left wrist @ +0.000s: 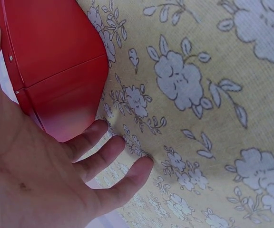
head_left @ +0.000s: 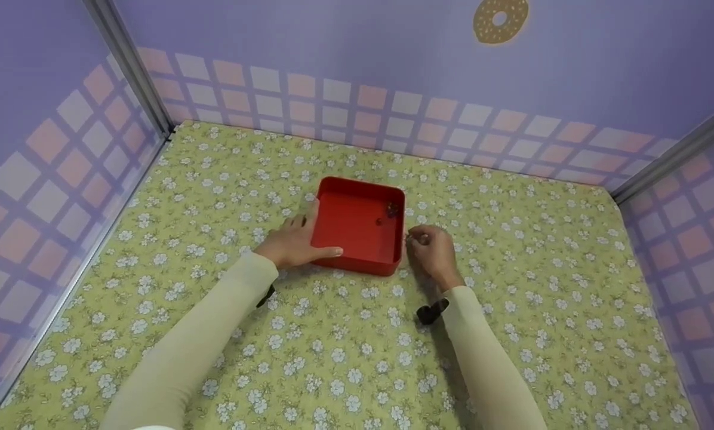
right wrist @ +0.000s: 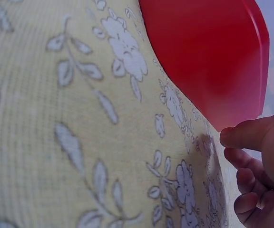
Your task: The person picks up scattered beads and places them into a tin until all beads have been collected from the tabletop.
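Note:
A shallow, square red box [head_left: 357,224] with an open top sits on the flowered cloth. My left hand [head_left: 294,242] holds it at its near left corner, thumb along the near rim and fingers by the left wall. In the left wrist view, several fingertips [left wrist: 139,171] of that hand show beside the red wall. My right hand [head_left: 434,248] is low at the box's right side, fingers curled and thumb near the index finger. Whether something tiny is between these fingertips is too small to tell. Inside the box lie a small dark cluster [head_left: 391,209] and a small reddish piece [head_left: 379,221].
Yellow-green cloth [head_left: 333,370] with white flowers covers the table. Purple walls [head_left: 357,48] with pink and white checks stand at the back and both sides, joined by grey metal posts [head_left: 133,63]. A black wrist strap [head_left: 431,312] is on the right forearm.

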The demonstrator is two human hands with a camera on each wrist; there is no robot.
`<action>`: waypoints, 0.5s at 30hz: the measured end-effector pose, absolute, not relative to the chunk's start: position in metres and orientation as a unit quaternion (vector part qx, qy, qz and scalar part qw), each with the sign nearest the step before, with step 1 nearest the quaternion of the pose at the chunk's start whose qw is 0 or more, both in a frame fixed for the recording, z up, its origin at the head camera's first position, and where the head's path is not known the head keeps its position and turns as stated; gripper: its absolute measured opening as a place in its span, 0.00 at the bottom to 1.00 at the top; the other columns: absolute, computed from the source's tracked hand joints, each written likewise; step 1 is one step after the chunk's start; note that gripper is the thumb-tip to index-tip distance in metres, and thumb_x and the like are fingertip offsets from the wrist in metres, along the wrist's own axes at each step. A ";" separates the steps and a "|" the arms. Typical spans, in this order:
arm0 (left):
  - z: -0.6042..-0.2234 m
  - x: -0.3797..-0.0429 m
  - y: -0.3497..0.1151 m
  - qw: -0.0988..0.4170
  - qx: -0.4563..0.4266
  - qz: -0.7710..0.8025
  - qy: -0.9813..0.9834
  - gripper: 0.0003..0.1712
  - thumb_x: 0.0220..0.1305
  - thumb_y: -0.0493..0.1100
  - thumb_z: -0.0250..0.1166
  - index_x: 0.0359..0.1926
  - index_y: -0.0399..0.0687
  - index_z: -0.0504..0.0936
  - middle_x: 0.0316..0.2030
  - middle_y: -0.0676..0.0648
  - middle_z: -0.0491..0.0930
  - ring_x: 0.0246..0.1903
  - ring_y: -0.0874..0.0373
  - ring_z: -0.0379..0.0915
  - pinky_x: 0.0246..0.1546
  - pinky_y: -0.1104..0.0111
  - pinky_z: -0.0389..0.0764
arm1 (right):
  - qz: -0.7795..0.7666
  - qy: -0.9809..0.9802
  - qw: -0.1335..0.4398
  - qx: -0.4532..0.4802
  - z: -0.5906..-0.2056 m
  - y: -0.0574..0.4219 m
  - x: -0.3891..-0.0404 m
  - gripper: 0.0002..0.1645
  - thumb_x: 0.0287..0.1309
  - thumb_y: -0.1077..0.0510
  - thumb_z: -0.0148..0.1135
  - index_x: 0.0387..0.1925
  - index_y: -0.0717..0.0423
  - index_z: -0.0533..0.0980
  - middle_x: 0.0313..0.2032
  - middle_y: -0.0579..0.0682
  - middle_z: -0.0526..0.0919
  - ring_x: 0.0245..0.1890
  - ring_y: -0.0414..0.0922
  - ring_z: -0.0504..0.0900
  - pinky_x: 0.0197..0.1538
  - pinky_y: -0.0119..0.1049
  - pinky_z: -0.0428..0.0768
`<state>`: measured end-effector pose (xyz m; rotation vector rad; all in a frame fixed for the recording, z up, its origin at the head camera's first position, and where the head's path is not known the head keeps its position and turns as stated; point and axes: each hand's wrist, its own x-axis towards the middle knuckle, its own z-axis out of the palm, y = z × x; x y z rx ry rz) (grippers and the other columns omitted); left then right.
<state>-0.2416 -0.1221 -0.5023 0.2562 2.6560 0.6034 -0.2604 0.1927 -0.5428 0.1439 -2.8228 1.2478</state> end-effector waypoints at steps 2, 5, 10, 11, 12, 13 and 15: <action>-0.502 -0.242 -0.122 0.200 0.094 0.212 0.952 0.69 0.47 0.86 0.49 0.74 0.63 0.20 0.77 0.40 0.42 0.75 0.37 0.41 0.66 0.36 0.56 | 0.403 -0.913 0.030 0.049 -0.542 0.193 -0.261 0.10 0.61 0.60 0.62 0.43 0.56 0.85 0.41 0.53 0.86 0.39 0.48 0.82 0.40 0.42 0.80; -0.501 -0.242 -0.122 0.200 0.096 0.209 0.952 0.72 0.42 0.90 0.46 0.74 0.63 0.20 0.77 0.40 0.42 0.75 0.38 0.42 0.66 0.36 0.57 | 0.409 -0.911 0.027 0.045 -0.541 0.193 -0.261 0.10 0.61 0.60 0.62 0.43 0.56 0.85 0.42 0.53 0.86 0.37 0.47 0.82 0.37 0.39 0.79; -0.499 -0.241 -0.122 0.202 0.094 0.216 0.951 0.75 0.36 0.93 0.43 0.74 0.63 0.20 0.77 0.41 0.41 0.75 0.38 0.40 0.66 0.36 0.56 | 0.418 -0.908 0.018 0.038 -0.540 0.194 -0.260 0.11 0.63 0.57 0.62 0.44 0.55 0.84 0.43 0.51 0.85 0.31 0.45 0.80 0.31 0.36 0.77; -0.499 -0.240 -0.122 0.202 0.094 0.218 0.950 0.75 0.36 0.93 0.43 0.74 0.63 0.20 0.77 0.41 0.41 0.75 0.38 0.40 0.66 0.36 0.56 | 0.417 -0.908 0.017 0.038 -0.540 0.194 -0.259 0.11 0.63 0.56 0.62 0.44 0.54 0.84 0.43 0.50 0.85 0.31 0.44 0.79 0.31 0.36 0.76; -0.499 -0.240 -0.122 0.201 0.094 0.218 0.950 0.75 0.37 0.92 0.44 0.74 0.63 0.20 0.77 0.41 0.41 0.75 0.38 0.40 0.66 0.36 0.56 | 0.417 -0.908 0.018 0.038 -0.539 0.194 -0.259 0.11 0.64 0.56 0.62 0.44 0.54 0.84 0.43 0.50 0.85 0.29 0.44 0.78 0.30 0.36 0.76; -0.499 -0.240 -0.122 0.201 0.094 0.218 0.950 0.74 0.39 0.92 0.45 0.74 0.63 0.20 0.77 0.41 0.41 0.75 0.38 0.41 0.66 0.36 0.56 | 0.417 -0.908 0.018 0.039 -0.539 0.195 -0.258 0.11 0.64 0.56 0.62 0.44 0.54 0.84 0.43 0.50 0.85 0.28 0.44 0.78 0.29 0.36 0.75; -0.500 -0.241 -0.122 0.200 0.093 0.220 0.950 0.72 0.42 0.89 0.47 0.74 0.63 0.20 0.77 0.41 0.41 0.75 0.38 0.41 0.66 0.36 0.55 | 0.420 -0.907 0.018 0.039 -0.538 0.195 -0.257 0.11 0.64 0.56 0.61 0.45 0.54 0.84 0.43 0.50 0.84 0.27 0.44 0.77 0.27 0.36 0.75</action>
